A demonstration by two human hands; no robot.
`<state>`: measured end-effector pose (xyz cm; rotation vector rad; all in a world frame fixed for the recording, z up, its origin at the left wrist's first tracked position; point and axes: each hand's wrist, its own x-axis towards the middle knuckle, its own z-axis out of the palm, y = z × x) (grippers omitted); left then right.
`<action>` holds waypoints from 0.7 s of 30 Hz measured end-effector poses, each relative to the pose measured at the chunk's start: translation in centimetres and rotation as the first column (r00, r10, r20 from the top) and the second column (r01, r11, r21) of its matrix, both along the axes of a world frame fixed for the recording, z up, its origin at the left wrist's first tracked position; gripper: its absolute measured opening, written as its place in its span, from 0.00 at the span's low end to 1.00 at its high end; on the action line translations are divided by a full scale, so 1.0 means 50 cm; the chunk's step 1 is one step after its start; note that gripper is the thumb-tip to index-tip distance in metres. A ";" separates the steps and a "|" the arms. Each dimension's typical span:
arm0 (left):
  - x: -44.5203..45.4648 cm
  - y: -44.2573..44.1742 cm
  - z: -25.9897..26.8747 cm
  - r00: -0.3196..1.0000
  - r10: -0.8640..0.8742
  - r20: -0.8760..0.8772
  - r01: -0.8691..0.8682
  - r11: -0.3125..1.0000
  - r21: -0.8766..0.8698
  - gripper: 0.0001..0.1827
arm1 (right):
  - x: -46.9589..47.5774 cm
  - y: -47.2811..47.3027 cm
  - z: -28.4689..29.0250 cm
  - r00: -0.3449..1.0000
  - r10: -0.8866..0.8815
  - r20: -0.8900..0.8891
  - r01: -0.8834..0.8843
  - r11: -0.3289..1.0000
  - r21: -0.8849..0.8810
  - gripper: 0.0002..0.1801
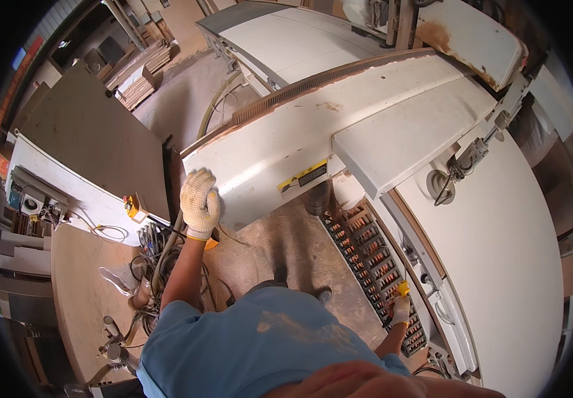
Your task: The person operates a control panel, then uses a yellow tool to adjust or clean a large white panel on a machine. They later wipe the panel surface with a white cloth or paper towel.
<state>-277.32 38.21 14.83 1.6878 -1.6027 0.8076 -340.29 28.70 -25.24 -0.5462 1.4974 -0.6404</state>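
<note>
My left hand (200, 201), in a cream knitted work glove, is at the near left end of a long white machine cover (266, 144). Its fingers lie close together; whether they grip the edge cannot be told. Low on the right, my right hand (402, 309), gloved alike, holds a small yellow tool (404, 288) with what looks like a thin shaft. That hand is over a long black slotted rack (361, 248), whose rows show many orange-coloured pieces. A yellow and black warning label (303, 177) is on the cover's side.
A grey-topped cabinet (92, 139) stands at left, with a yellow switch box (132, 206) on its side. Tangled cables and hoses (159, 263) lie on the floor beside me. A large white panel (495, 258) flanks the rack. Boards (134, 79) are stacked farther back.
</note>
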 end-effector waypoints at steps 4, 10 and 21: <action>0.020 -0.023 -0.025 1.000 0.028 0.011 -0.028 0.999 -0.030 0.13 | 0.025 0.024 -0.020 0.985 0.122 0.120 -0.122 0.992 -0.004 0.06; 0.023 -0.022 -0.050 0.998 -0.022 0.065 0.029 0.993 -0.118 0.14 | 0.096 -0.108 -0.022 0.982 0.155 0.112 -0.130 0.971 -0.200 0.07; 0.048 -0.035 -0.083 0.998 0.046 0.041 -0.038 0.984 -0.173 0.13 | 0.085 -0.113 -0.064 0.670 -0.740 -0.063 0.734 0.673 -0.093 0.10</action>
